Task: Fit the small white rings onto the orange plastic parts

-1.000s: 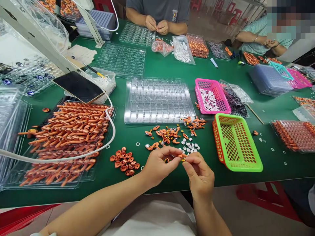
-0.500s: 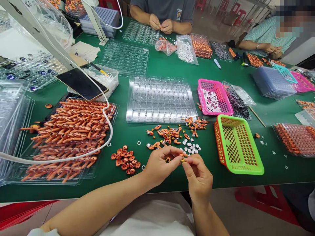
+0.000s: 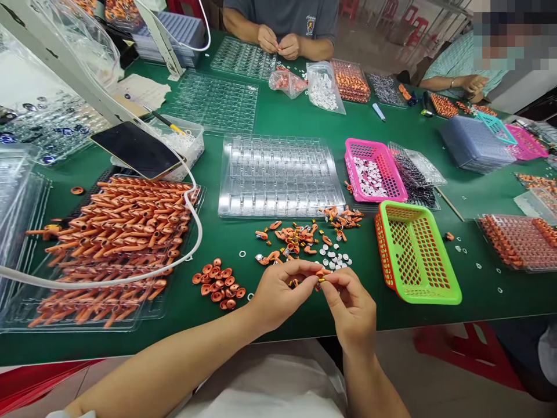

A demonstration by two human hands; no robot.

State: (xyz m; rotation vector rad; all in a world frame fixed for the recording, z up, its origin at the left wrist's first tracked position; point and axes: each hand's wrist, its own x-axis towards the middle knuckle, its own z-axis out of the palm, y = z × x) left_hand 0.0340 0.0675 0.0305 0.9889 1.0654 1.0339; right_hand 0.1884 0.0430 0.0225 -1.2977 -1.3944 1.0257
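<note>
My left hand (image 3: 278, 296) and my right hand (image 3: 352, 305) meet near the table's front edge, fingertips pinched on one small orange part (image 3: 322, 273) with a yellow piece on it. Much of that part is hidden by the fingers. Just beyond them lies a loose pile of orange parts (image 3: 298, 235) with small yellow pieces, and beside it several white discs (image 3: 334, 255). Left of my left hand is a group of round copper-coloured caps (image 3: 217, 283). A clear compartment tray (image 3: 278, 177) lies behind the pile.
A green basket (image 3: 452, 284) nested in a red one stands to the right, with a pink basket (image 3: 402, 188) of white pieces behind. Stacked trays of orange parts (image 3: 126, 220), a white cable (image 3: 198, 232) and a phone (image 3: 137, 150) are at left. Two people sit opposite.
The view has shifted slightly, so the table's things appear a little further left. My hands keep their pinch on the orange part, whose yellow piece now sits a little higher between the fingertips.
</note>
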